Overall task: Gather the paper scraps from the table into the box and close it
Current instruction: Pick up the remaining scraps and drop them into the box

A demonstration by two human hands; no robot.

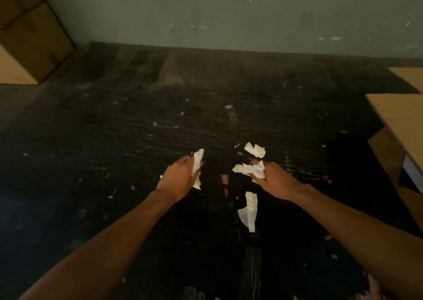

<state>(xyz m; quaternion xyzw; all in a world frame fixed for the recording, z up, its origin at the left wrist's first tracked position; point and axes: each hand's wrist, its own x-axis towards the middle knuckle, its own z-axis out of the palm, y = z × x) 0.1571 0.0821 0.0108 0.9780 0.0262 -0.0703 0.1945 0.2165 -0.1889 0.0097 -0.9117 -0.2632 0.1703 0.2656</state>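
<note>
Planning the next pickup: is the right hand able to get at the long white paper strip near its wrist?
Probably yes: long white paper strip lies uncovered, though right hand already holds crumpled paper.

I count four larger white paper scraps: one crumpled in my left hand [180, 176], one bunched in my right hand [277, 180], one crumpled scrap [255, 149] lying on the table [114, 128] just beyond my right fingers, and one long strip [249, 210] lying nearer to me. Many tiny orange and white bits are scattered over the table, too small and numerous to count. Three cardboard boxes show: two stacked at far left [27, 38] and one open box [398, 125] at right.
</note>
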